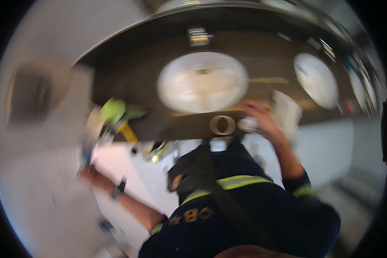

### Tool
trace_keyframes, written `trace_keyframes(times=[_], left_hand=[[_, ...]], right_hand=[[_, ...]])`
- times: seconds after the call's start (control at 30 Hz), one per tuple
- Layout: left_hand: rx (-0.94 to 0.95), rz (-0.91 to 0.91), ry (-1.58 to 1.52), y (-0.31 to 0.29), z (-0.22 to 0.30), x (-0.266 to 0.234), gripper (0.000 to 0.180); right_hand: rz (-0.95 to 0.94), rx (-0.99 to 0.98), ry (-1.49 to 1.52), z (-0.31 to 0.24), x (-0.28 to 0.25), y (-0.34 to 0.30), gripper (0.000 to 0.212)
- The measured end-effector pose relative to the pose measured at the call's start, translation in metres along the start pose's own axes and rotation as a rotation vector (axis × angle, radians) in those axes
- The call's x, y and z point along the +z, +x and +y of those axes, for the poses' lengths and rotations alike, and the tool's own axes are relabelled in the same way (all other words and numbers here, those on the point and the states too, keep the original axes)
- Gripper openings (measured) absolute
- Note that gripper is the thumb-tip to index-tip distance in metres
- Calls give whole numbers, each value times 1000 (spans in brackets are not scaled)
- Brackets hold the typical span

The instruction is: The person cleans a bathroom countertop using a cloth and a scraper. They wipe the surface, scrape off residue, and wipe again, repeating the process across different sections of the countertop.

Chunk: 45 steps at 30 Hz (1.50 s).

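Motion blurs the whole view. At the left, my left hand (89, 173) is closed around a small blue thing (86, 156) next to the wall; its kind is too smeared to tell. My right hand (262, 118) is over the front of the dark counter (180, 124), right of a tan ring (222, 125) that looks like a roll of tape. Close under its fingers is a small white rounded thing (247, 124); I cannot tell whether they grip it. A whitish, cloth-like piece (287, 112) sits just right of that hand.
Two white oval basins, one in the middle (172, 99) and one at the right (316, 81), are set in the counter. A lime-green item (113, 111) and a yellow-handled tool (127, 131) lie at its left end. Several blurred items (157, 151) show below the front edge.
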<state>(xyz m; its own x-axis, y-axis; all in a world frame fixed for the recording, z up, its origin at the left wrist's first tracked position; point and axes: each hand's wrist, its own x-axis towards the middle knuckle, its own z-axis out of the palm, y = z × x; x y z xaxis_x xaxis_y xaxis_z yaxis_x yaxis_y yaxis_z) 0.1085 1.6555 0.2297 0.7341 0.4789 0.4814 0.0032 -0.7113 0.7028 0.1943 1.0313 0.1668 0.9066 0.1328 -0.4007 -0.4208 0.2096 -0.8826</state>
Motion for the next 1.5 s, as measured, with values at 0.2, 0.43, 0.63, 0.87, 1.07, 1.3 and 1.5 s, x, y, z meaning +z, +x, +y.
trace_keyframes(times=[0.2,0.43,0.63,0.87,1.07,1.3,1.5], left_hand=[[34,-97,-805,-12,273,133,54],[516,-612,-867,-93,358,232,33],[673,-991,-1004,-160,413,280,34],[761,-1369,-1210,-289,542,321,33],[1150,-1725,-1189,-372,627,323,54],[1356,-2075,-1161,-474,716,300,43],[1232,-3006,-499,-575,717,292,70]], right_hand=[[-346,-452,-165,-41,110,-15,52],[176,-510,375,-51,89,-78,39],[486,-614,580,-53,6,-167,27],[585,-882,797,-19,-97,-263,24],[1064,-1132,739,-3,-138,-367,28],[1697,-1298,662,57,-145,-448,28],[2334,-643,812,52,-142,-483,58]])
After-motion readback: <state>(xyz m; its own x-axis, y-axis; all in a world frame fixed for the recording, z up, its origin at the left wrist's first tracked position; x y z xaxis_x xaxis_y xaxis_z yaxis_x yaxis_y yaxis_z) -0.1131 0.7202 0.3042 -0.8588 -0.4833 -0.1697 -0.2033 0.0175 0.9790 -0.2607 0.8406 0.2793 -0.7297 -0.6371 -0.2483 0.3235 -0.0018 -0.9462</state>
